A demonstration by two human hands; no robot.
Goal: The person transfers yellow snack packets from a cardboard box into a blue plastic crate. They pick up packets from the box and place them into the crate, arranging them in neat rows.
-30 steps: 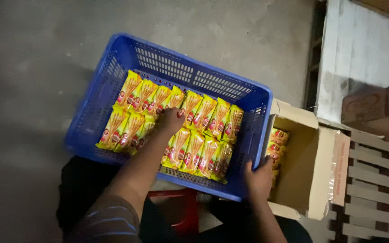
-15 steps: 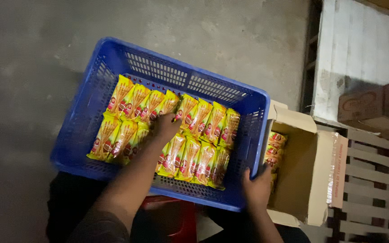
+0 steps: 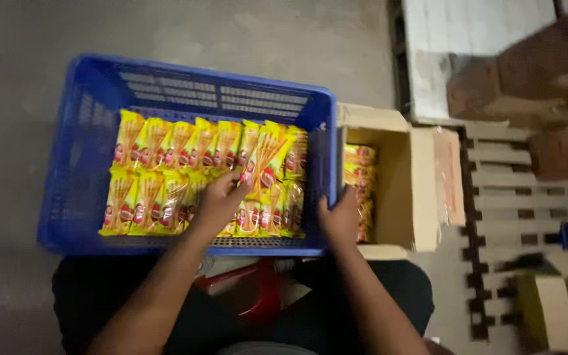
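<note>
Yellow snack packets (image 3: 165, 171) lie in two rows inside blue plastic crate (image 3: 80, 131), flat, side by side, touching. One packet (image 3: 265, 158) sits raised and tilted over the right end of the upper row. Left hand (image 3: 217, 204) is inside the crate, fingers curled down on the packets in the lower row, just below the tilted packet; whether it actually pinches one, cannot tell. Right hand (image 3: 340, 220) grips the crate's right wall near the front corner, fingers wrapped over the rim. Crate rests over the person's lap, red stool (image 3: 258, 296) partly visible beneath. Open cardboard box (image 3: 402, 190) touches the crate's right side, more yellow packets stacked inside it. Wooden pallet (image 3: 514, 217) further right, grey concrete floor (image 3: 231, 33) beyond.
</note>
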